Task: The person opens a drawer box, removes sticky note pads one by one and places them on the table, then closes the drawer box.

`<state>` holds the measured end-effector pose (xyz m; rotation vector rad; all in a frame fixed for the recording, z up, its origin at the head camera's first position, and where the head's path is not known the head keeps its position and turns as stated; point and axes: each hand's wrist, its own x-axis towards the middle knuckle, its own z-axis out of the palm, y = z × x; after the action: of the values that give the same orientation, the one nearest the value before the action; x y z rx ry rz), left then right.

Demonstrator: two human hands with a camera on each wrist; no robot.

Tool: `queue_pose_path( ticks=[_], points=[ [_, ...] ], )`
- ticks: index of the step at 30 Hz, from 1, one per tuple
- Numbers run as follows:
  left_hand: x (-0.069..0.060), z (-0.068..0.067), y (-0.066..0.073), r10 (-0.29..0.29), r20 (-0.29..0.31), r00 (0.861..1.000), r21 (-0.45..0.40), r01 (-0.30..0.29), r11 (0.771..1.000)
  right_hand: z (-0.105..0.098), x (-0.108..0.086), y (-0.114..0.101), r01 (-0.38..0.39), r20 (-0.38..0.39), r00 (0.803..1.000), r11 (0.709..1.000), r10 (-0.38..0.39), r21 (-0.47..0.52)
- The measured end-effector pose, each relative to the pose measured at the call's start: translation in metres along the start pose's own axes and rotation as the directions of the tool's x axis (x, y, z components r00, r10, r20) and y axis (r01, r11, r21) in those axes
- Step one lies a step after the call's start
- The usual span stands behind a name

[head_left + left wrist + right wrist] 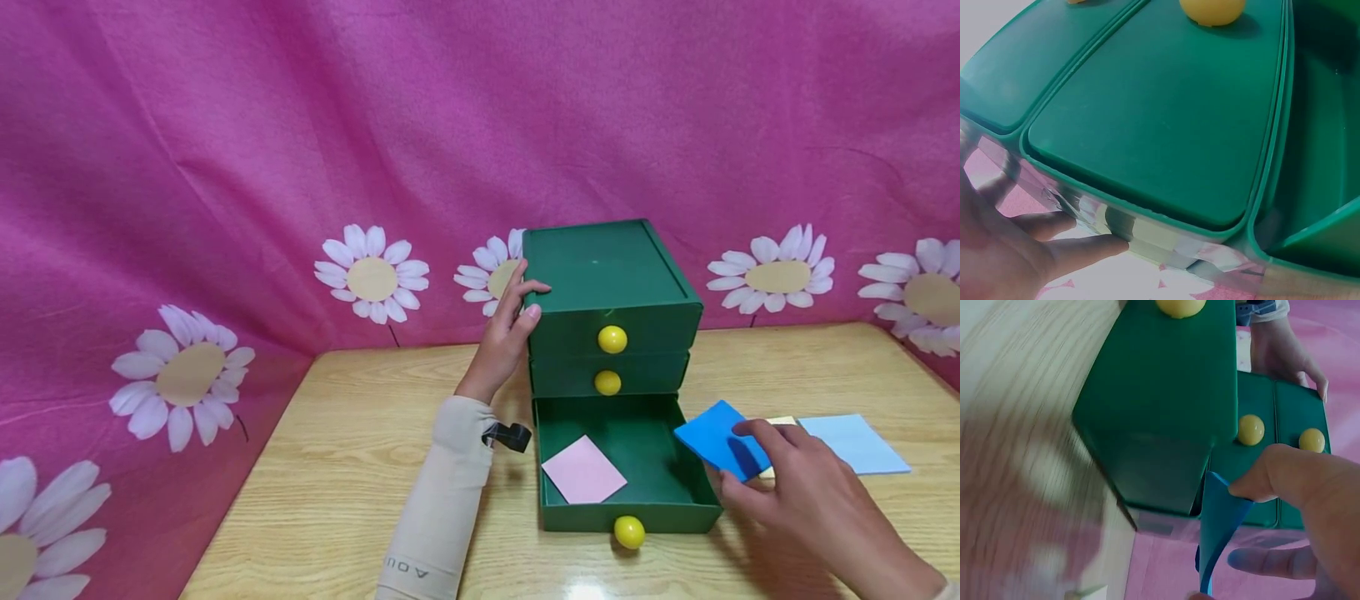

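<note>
A green three-drawer cabinet point(611, 267) with yellow knobs stands on the table, its bottom drawer point(630, 518) pulled out. Inside that drawer, at the left, lies a pink square of paper point(585, 471). My left hand point(501, 346) rests against the cabinet's upper left side, fingers spread, one fingertip over the top edge; the left wrist view shows this hand point(1016, 250) beside the wall. My right hand point(810, 492) pinches a blue square point(722, 440) at the drawer's right edge. In the right wrist view the blue square point(1219, 519) looks bent between thumb and fingers.
On the table point(360, 467), right of the cabinet, lie a light blue square point(858, 443) and a pale yellow one point(783, 422), partly hidden behind my right hand. A pink cloth point(450, 125) with white flowers hangs behind the table.
</note>
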<state>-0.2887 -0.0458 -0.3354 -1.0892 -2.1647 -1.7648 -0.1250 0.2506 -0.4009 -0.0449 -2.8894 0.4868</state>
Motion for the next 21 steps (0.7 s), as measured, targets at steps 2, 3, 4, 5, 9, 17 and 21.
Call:
queue_pose_path(
  ticks=[2,3,4,5,9,17,21],
  points=[
    [0.0,0.0,0.0,0.002,-0.002,1.0,0.001,-0.002,1.0,0.0,0.0,0.005,-0.004,-0.015,1.0,1.0,0.004,-0.011],
    [0.0,0.0,0.0,0.002,-0.003,1.0,0.002,-0.002,1.0,0.0,-0.001,0.008,-0.006,-0.024,1.0,1.0,0.006,-0.018],
    [0.0,0.0,0.0,0.003,-0.003,1.0,0.004,-0.003,1.0,0.0,-0.001,0.011,-0.004,-0.038,0.999,1.0,0.003,-0.024],
    [0.0,0.0,0.0,0.002,-0.004,1.0,0.006,-0.002,1.0,0.001,-0.001,0.014,-0.006,-0.047,0.999,1.0,0.005,-0.029],
    [0.0,0.0,0.0,0.0,-0.002,1.0,0.007,0.0,1.0,0.002,-0.002,0.023,-0.032,-0.053,0.998,0.999,0.03,-0.042],
    [-0.001,0.0,0.0,-0.002,0.002,1.0,0.007,0.002,1.0,0.003,-0.004,0.039,-0.109,-0.021,0.994,0.991,0.107,-0.073],
    [0.0,0.0,-0.001,0.001,0.004,1.0,0.011,-0.001,1.0,0.005,-0.005,0.045,-0.125,-0.023,0.992,0.989,0.123,-0.08]
  ],
)
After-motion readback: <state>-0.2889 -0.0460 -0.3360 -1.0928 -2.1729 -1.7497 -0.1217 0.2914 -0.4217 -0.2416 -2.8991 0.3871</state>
